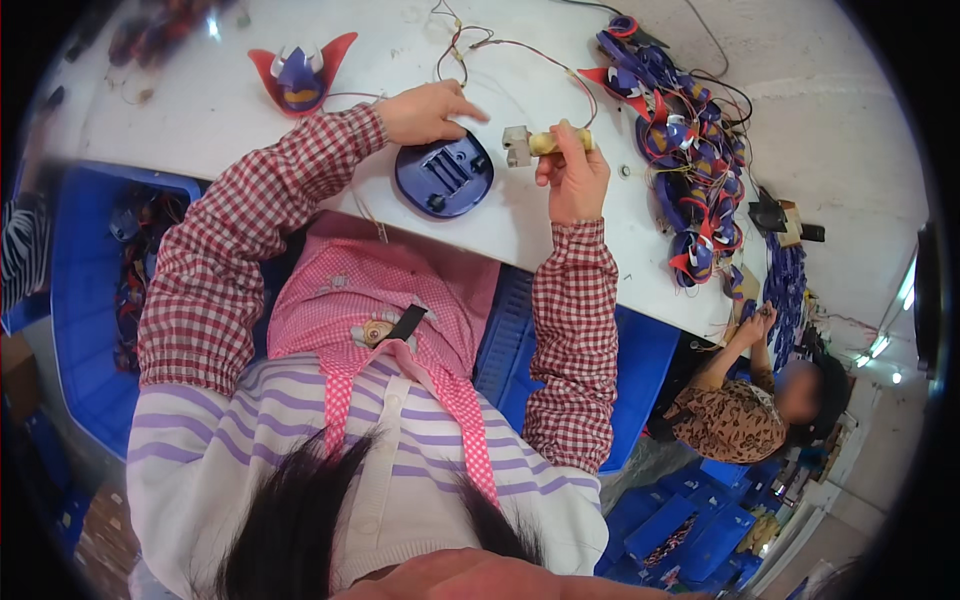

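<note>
My right hand (pixel 577 182) is closed around a yellow, taped-looking handle (pixel 546 143) with a grey block at its left end. A thin reddish wire runs up from it; the exact kind of tool cannot be made out. The oval dark-blue plastic base (pixel 444 176) lies on the white table with its slotted compartment facing up. At its far edge is my left hand (pixel 428 112), index finger stretched out and thumb apart, with nothing seen between them. A purple toy head (pixel 298 82) with red wings and white horns sits beyond my left forearm, with a wire trailing toward my left hand.
Many similar purple and red toy heads (pixel 690 170) are piled along the table's right side. Loose wires (pixel 470 42) cross the far part. Blue bins (pixel 85 300) stand at the left and under the table. Another person (pixel 740 415) works at the right.
</note>
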Tool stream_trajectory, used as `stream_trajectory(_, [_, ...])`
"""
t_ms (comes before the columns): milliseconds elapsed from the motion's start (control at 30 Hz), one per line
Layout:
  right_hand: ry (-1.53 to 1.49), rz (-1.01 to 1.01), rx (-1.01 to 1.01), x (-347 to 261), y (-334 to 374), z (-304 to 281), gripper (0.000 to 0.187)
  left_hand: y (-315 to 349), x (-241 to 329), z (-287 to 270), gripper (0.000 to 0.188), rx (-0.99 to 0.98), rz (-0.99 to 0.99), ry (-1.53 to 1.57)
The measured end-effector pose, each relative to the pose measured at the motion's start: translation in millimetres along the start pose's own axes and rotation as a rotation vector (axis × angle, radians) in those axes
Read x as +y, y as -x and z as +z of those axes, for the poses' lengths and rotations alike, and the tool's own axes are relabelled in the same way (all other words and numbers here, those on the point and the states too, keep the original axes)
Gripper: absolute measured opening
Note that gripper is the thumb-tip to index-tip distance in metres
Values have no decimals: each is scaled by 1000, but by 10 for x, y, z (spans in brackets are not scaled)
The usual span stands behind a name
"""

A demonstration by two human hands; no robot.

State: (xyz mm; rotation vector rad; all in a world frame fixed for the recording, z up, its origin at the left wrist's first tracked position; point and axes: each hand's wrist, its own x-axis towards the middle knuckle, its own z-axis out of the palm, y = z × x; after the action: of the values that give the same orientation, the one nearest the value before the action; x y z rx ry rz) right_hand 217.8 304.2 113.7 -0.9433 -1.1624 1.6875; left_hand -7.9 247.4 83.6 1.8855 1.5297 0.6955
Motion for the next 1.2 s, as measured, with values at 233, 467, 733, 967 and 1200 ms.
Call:
stream_trajectory(233, [-104, 95, -57, 241, 22, -1, 20, 856, 288, 343, 27, 826, -74, -114])
stream_trajectory(467, [-105, 8, -85, 209, 194, 76, 16, 756, 73, 463, 22, 606, -213, -277])
stream_trajectory(733, [447, -400, -280, 223, 464, 258, 19, 497, 175, 405, 22, 509, -298, -251])
stream_trajectory(967, [851, -672, -254, 369, 615, 449, 26, 460, 84, 471, 22, 585, -256, -317])
stream_trajectory(1200, [986, -714, -208, 449, 628, 544, 23, 456, 117, 503, 21, 529, -328, -330])
